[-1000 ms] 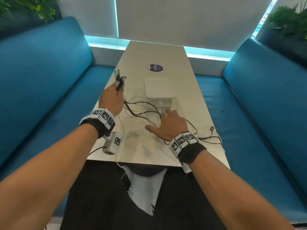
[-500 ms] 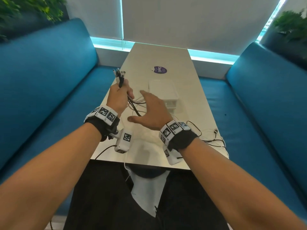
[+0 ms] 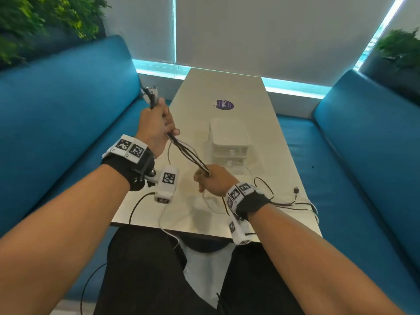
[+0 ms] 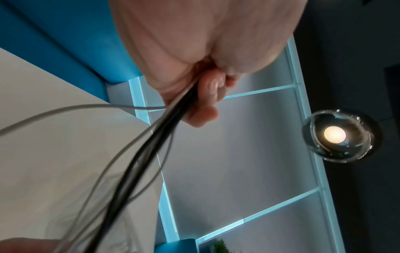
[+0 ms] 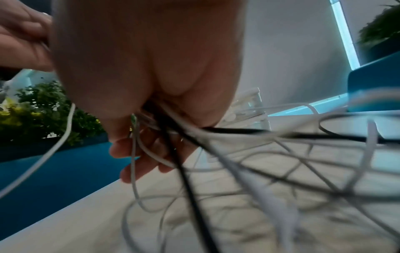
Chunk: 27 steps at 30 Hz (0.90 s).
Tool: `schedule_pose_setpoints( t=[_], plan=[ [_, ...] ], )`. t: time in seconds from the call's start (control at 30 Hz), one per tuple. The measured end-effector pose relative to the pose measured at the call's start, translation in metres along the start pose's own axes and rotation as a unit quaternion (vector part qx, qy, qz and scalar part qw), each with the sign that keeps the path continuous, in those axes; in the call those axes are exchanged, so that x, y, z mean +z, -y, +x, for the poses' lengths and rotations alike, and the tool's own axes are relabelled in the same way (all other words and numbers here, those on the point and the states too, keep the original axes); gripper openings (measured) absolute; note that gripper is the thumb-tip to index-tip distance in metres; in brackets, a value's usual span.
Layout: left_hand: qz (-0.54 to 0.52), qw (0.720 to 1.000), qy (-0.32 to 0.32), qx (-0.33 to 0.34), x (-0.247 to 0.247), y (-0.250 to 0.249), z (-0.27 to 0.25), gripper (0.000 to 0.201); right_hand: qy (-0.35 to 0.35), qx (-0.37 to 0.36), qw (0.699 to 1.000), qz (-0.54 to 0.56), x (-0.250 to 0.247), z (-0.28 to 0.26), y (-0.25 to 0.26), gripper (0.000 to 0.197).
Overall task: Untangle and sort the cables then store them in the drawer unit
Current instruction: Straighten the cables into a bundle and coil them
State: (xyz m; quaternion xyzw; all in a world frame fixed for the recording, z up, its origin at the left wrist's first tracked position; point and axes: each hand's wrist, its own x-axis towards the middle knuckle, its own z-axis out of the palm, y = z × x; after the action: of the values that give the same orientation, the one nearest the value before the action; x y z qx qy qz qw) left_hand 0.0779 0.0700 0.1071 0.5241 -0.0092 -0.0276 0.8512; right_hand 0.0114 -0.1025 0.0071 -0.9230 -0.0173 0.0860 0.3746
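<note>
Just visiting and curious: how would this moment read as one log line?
left hand: grips black and white cable bundle | right hand: grips same bundle | white plastic drawer unit: closed

Both hands raised, each closed in a fist-like grip

The left hand [image 3: 156,128] is held higher and further out, fingers [image 4: 207,113] curled tight; the right hand [image 3: 213,180] sits lower and nearer the body, fingers [image 5: 138,164] curled downward, both forearms reaching forward.

Cables [image 3: 187,153], a mixed black and white bundle, drawn taut above the table, plug ends sticking up at far left, loose lengths trailing tangled at right, drawer unit [image 3: 229,142], white, upright, mid-table, bottom drawer open.
</note>
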Motion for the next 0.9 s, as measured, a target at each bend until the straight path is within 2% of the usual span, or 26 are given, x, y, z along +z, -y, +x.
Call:
schedule_pose_setpoints(
  t=[0.07,0.1,0.2,0.23,0.3,0.37,0.5,0.57,0.6,0.67,0.7,0.73,0.83,0.9],
  plan=[
    [0.010,1.000,0.001,-0.007,-0.002,0.006,0.000,0.040,-0.014,-0.003,1.000,-0.012,0.000,0.002,-0.001,0.024],
    [0.014,1.000,0.004,-0.011,-0.001,0.009,0.000,0.040,-0.012,-0.002,1.000,0.005,0.000,0.004,0.002,0.037],
    [0.024,0.999,0.016,-0.018,0.003,0.013,-0.003,0.041,-0.020,-0.001,0.996,0.087,-0.001,0.009,0.015,0.101],
    [0.027,0.999,0.019,-0.018,0.004,0.013,-0.004,0.041,-0.035,-0.008,0.996,0.083,-0.001,0.011,0.020,0.112],
    [0.045,0.999,0.022,-0.018,0.006,0.012,-0.005,0.041,-0.066,-0.034,0.996,0.050,0.000,0.016,0.029,0.121],
    [0.068,0.997,0.026,-0.015,0.008,0.013,-0.008,0.041,-0.068,-0.055,0.995,0.048,-0.001,0.017,0.041,0.124],
    [0.067,0.997,0.030,-0.016,0.014,0.016,-0.011,0.040,-0.116,-0.054,0.983,0.130,0.003,0.020,0.055,0.127],
    [0.053,0.998,0.032,-0.017,0.017,0.015,-0.011,0.040,-0.098,-0.048,0.982,0.151,0.008,0.023,0.055,0.120],
    [0.047,0.998,0.036,-0.017,0.019,0.016,-0.011,0.040,-0.071,-0.048,0.985,0.153,0.009,0.024,0.054,0.102],
    [0.046,0.998,0.043,-0.020,0.020,0.020,-0.012,0.040,0.002,-0.045,0.991,0.124,0.007,0.022,0.055,0.044],
    [0.049,0.998,0.046,-0.020,0.021,0.021,-0.012,0.040,0.031,-0.047,0.992,0.115,0.003,0.019,0.056,0.023],
    [0.048,0.998,0.045,-0.016,0.021,0.020,-0.011,0.039,0.053,-0.050,0.991,0.112,0.000,0.016,0.054,0.013],
    [0.009,1.000,-0.005,0.016,0.012,0.006,-0.001,0.038,0.087,-0.033,0.994,0.055,-0.009,0.004,0.037,0.018],
    [-0.012,0.998,-0.060,0.032,-0.002,-0.006,0.011,0.039,0.061,-0.005,0.998,0.005,-0.017,-0.003,0.017,0.019]
  ],
)
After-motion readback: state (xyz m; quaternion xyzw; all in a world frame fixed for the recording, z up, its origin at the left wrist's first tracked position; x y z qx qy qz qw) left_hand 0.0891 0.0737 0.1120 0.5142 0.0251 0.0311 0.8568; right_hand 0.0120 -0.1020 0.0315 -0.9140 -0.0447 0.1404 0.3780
